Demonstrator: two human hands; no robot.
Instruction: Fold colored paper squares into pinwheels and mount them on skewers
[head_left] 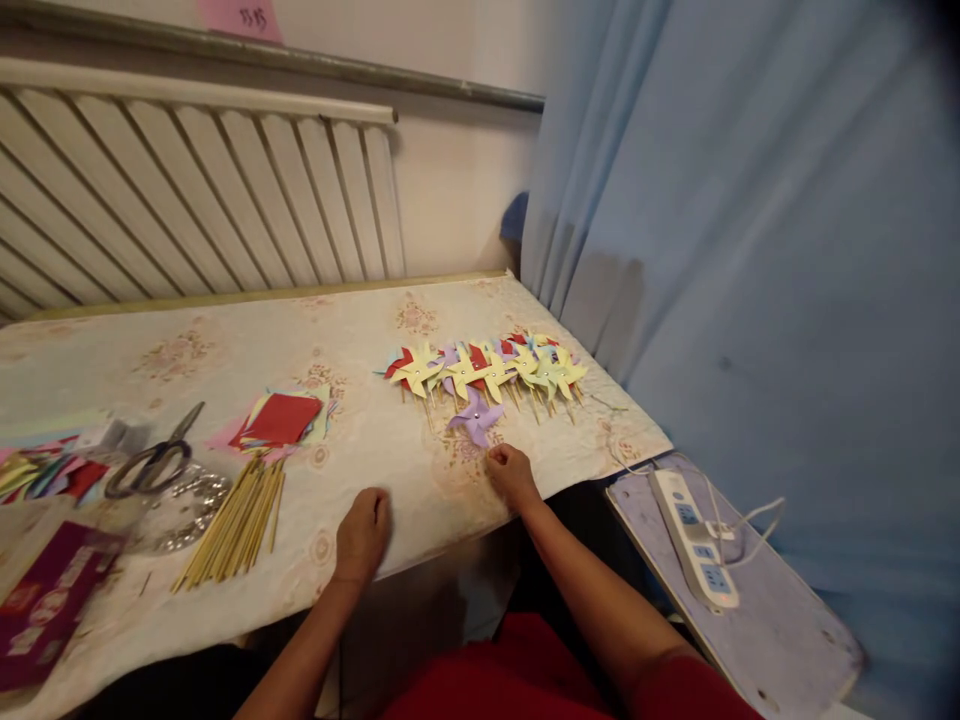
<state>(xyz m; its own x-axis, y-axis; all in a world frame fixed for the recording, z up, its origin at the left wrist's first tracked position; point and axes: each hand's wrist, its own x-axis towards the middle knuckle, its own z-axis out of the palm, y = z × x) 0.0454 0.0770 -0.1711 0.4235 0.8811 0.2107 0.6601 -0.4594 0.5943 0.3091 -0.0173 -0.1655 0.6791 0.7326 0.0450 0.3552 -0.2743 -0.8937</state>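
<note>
My right hand (511, 473) is closed on the stick of a purple paper pinwheel (475, 416), which lies on the table just in front of a row of finished pinwheels (487, 368) in yellow, red and purple. My left hand (364, 532) rests on the tablecloth (225, 370) near the front edge, its fingers curled and nothing in it. A bundle of wooden sticks (236, 520) lies to the left of that hand. A stack of coloured paper squares (281, 420), red on top, sits beyond the sticks.
Scissors (154, 460) lie on a clear tub at the left, beside loose coloured paper (45, 470) and a dark red box (45, 600). A radiator (187, 190) backs the table. A blue curtain (750, 250) hangs at right, above a power strip (694, 540) on a board.
</note>
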